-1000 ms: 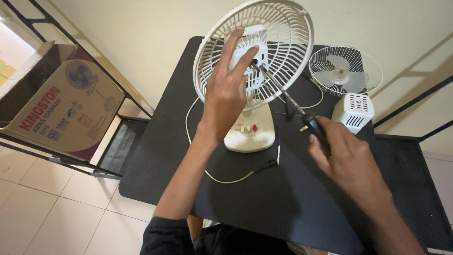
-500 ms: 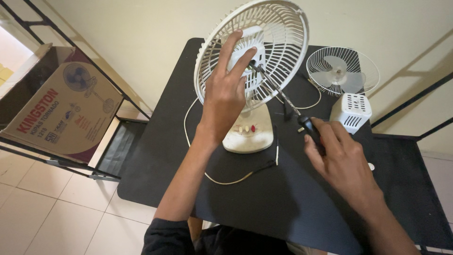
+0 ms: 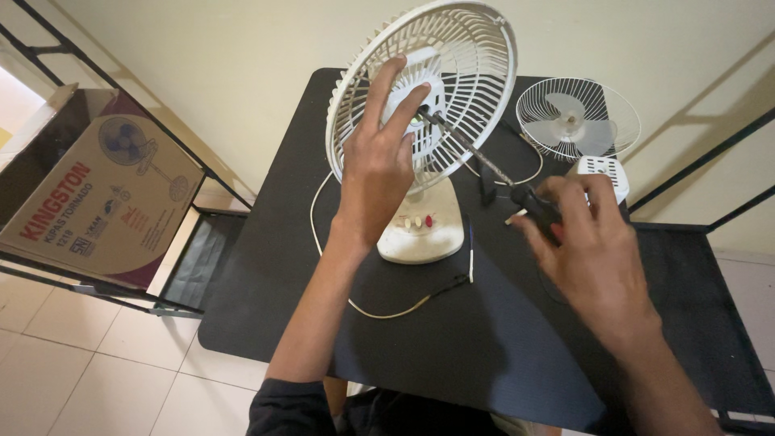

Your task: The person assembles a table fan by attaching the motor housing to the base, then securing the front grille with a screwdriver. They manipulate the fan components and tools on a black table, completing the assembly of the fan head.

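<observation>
Left hand point(image 3: 379, 173) spread flat on the fan point(image 3: 424, 121) grille, steadying it. Right hand point(image 3: 585, 242) grips the screwdriver point(image 3: 484, 161) handle, tip at the grille hub. Best to keep the shaft square to the screw, press in firmly and hold the grille so it can't rock. Fan: cream, upright, centre-far on black table point(image 3: 452, 347), red buttons on base, cord trailing near-left.

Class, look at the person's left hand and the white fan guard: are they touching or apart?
Touching. In the head view the left hand lies flat on the white fan guard, fingers spread over its ribs with no gap showing.
</observation>
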